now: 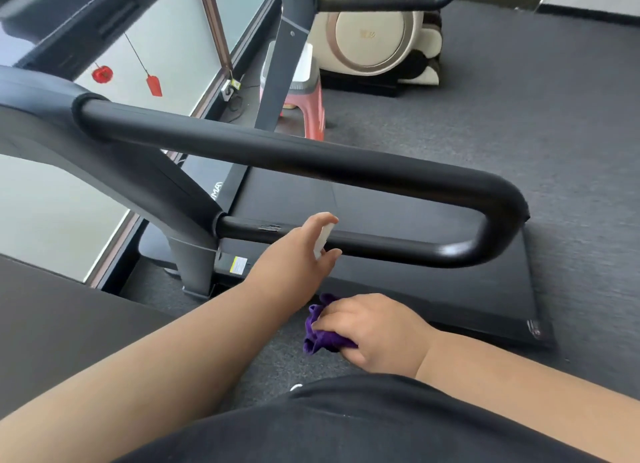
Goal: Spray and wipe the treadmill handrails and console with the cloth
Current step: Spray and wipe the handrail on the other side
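A black padded treadmill handrail (311,158) loops across the middle of the view, with its lower bar (398,248) bending back under it. My left hand (294,255) grips a small white spray bottle (322,237) right against the lower bar, one finger on top of the bottle. My right hand (374,327) is lower and nearer to me, holding a bunched purple cloth (322,334) above the floor, apart from the rail. The console (69,19) is partly in view at the top left, dark and tilted.
The treadmill deck (415,289) lies below the rail on a dark grey carpet (554,116). A pink stool (308,106) and a cream exercise machine (374,30) stand behind. A glass wall with red tags (154,85) runs along the left.
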{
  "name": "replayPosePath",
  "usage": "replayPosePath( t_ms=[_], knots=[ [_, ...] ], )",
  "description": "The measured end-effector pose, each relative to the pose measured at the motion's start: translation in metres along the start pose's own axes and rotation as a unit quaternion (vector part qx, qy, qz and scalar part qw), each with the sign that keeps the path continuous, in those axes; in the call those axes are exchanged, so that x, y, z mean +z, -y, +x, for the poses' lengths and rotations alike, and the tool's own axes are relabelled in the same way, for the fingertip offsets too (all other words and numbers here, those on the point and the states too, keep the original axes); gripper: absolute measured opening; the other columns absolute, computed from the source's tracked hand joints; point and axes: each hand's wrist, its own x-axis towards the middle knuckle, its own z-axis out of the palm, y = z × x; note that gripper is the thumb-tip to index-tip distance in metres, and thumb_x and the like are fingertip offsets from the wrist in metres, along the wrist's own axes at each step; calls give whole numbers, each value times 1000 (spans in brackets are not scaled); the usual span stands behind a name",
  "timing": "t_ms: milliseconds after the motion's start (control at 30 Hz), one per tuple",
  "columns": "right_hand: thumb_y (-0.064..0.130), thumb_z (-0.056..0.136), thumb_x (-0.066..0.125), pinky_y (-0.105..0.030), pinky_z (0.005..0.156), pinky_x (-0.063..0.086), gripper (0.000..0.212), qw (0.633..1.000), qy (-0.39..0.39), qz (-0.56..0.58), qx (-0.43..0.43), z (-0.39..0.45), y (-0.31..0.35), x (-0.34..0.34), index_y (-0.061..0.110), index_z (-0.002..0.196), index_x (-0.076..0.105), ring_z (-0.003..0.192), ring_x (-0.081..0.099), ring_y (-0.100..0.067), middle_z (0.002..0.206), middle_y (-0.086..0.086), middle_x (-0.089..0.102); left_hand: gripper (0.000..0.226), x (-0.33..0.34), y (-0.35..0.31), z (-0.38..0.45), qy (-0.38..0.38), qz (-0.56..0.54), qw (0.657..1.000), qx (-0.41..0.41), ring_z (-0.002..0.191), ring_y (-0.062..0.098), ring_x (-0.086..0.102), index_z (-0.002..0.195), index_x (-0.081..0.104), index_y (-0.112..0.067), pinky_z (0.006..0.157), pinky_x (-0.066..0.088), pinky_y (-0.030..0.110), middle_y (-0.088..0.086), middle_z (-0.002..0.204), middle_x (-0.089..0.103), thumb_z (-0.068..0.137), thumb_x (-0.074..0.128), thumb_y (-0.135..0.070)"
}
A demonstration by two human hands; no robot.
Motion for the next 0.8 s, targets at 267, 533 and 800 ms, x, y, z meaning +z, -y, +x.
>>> replayPosePath(
  t_ms=[267,533,800],
  knots=[
    [25,83,63,-41,87,52,40,1000,-20,14,7,-39,-16,-12,29,123,62,106,62,-22,122,7,64,35,32,-47,10,31,43,999,-4,61,8,48,127,39,-40,53,31,26,-13,69,47,97,55,-46],
    [21,82,65,-32,100,46,41,957,-285,46,-15,-70,-36,-43,17,122,64,113,61,-15,121,3,67,44,23,-45,-19,-55,-52,993,-94,64,-3,54,129,36,-53,56,39,29,-22,71,56,91,59,-48],
    [37,96,54,-47,112,36,44,951,-248,20,181,-23,-44,-68,23,137,47,137,37,-31,150,-8,38,43,31,-34,-70,-85,-58,984,-148,69,0,59,127,36,-57,59,46,27,-14,83,62,90,59,-53]
  ],
)
